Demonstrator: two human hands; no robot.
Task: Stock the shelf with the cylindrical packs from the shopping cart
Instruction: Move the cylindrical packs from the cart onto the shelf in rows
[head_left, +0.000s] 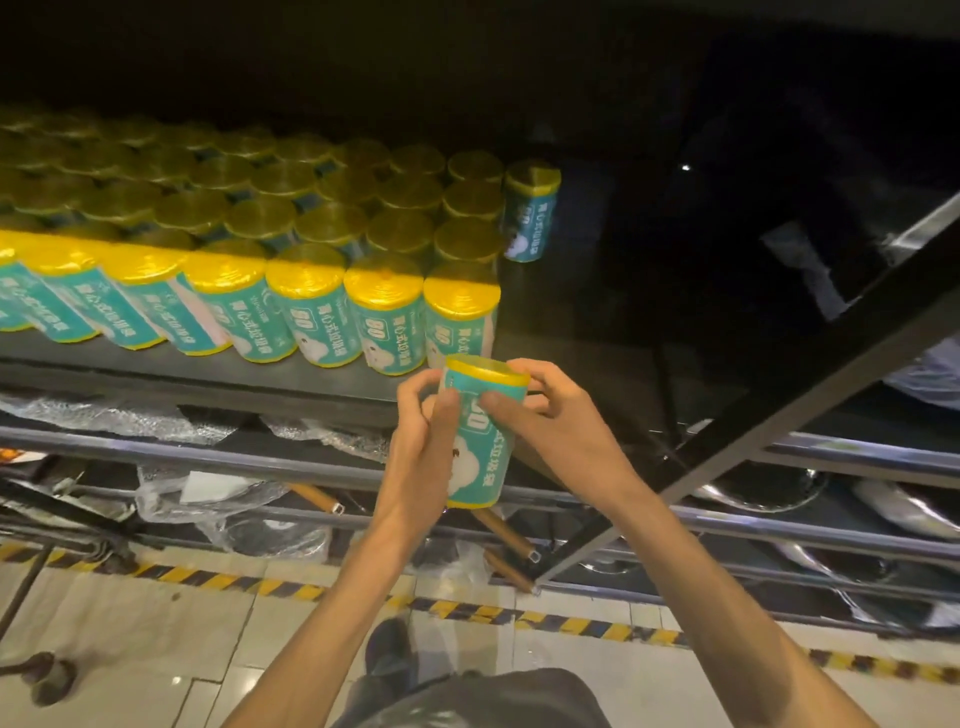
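Head view: both hands (426, 447) grip one pack (480, 441).

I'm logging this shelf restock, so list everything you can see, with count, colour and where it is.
Held pack: one, teal label with yellow ends, upright in both hands, in front of the shelf edge.
Stocked packs: many, too many to count exactly, teal and yellow, standing in rows on the left of the shelf.
Lone pack: one, teal and yellow, at the right end of a back row.
Shelf: one, black, its right part bare.
Plastic-wrapped goods: several, clear wrap, on the lower rack.
Hazard tape: one strip, yellow and black, along the tiled floor.
Shoe: one, dark, on the floor.
Left hand: grips the held pack's left side.
Right hand: pinches the held pack near its top.
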